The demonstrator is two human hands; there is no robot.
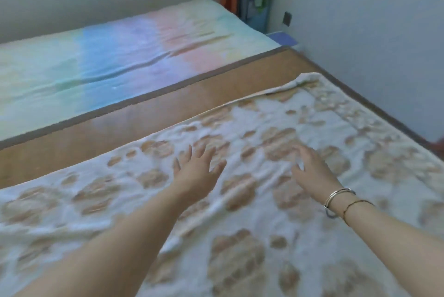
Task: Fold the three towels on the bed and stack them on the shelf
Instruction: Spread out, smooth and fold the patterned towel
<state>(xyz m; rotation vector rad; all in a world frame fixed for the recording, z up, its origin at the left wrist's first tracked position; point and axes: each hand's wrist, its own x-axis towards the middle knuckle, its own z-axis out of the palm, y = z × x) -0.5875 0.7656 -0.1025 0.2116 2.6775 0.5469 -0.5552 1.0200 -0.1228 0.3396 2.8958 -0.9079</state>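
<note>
Spotted towel (252, 200): spread flat, near side of bed (144, 118). Left hand (195, 173), right hand (312, 171): fingers spread over it, grip on nothing. Pastel towel (120, 56): far side. Step: smoothing. Next, probably: pinch an edge, fold over.

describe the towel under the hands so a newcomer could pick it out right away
Start from the bed, whose bare tan mat runs as a diagonal strip. The near towel lies spread flat on its near side, under the open left hand and right hand. It is white with tan blotches and a folded-over far corner, unlike the pastel rainbow towel beyond the strip.
</note>
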